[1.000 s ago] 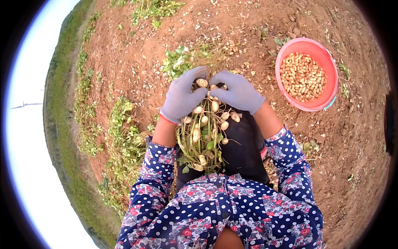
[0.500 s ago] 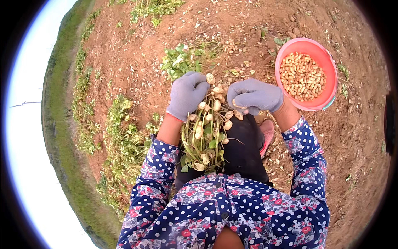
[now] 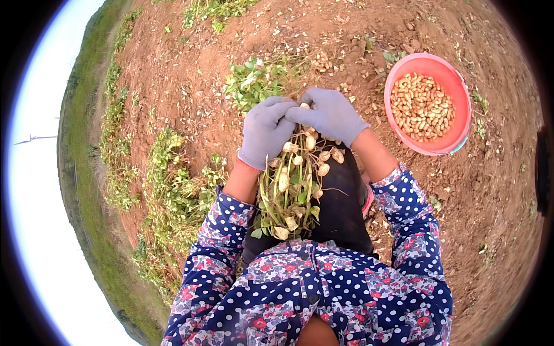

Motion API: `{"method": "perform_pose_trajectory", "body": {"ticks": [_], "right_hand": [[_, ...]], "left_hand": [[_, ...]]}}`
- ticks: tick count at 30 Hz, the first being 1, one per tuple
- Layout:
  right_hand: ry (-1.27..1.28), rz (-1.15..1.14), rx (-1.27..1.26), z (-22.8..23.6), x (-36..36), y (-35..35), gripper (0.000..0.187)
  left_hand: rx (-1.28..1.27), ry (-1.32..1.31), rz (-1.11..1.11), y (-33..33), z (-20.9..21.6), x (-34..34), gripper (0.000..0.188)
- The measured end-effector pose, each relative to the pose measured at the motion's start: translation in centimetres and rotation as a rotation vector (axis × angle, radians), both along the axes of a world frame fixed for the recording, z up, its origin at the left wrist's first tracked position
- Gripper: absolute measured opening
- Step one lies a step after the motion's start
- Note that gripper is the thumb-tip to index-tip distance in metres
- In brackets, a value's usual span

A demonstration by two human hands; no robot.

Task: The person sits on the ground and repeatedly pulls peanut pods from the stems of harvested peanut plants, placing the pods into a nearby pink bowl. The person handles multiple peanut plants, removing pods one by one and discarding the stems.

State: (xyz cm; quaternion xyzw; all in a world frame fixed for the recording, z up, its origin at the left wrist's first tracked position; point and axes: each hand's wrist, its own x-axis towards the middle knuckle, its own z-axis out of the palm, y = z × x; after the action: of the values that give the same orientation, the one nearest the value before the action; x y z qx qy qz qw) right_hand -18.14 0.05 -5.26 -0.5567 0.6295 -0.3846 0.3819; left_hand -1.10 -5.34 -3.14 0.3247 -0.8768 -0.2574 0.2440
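A bunch of peanut plants (image 3: 288, 196) lies over my dark trousers, its stems toward me and its pale pods at the far end. My left hand (image 3: 265, 131), in a grey glove, is closed at the root end of the bunch. My right hand (image 3: 330, 115), gloved alike, meets it there, with thumb and fingers pinched around a peanut (image 3: 304, 106) that shows only in part. The tips of both hands touch and hide the grip. Several pods (image 3: 323, 169) hang on the roots just below my right hand.
A pink bucket (image 3: 465, 118) partly filled with picked peanuts (image 3: 421, 109) stands on the soil to the right. Leafy plants (image 3: 179, 196) lie in a heap at the left, and a smaller green clump (image 3: 251, 85) lies beyond my hands. A pink shoe (image 3: 367, 199) shows beside my knee.
My right hand has moved left and a little farther away, from the pods at the right side to my left hand's fingertips. The left hand has shifted slightly; the bunch stays on my lap.
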Motion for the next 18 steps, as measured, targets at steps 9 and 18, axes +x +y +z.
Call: {"method": "perform_pose_trajectory", "body": {"ticks": [9, 18], "right_hand": [[-1.575, -0.079, -0.296, -7.4, -1.1, 1.0, 0.034], [-2.251, -0.937, -0.857, -8.3, -12.6, 4.3, 0.048]], "left_hand": [[-0.071, -0.076, -0.051, -0.3, -0.4, -1.4, 0.013], [0.535, 0.559, 0.215, -0.6, -1.1, 0.8, 0.020]]}}
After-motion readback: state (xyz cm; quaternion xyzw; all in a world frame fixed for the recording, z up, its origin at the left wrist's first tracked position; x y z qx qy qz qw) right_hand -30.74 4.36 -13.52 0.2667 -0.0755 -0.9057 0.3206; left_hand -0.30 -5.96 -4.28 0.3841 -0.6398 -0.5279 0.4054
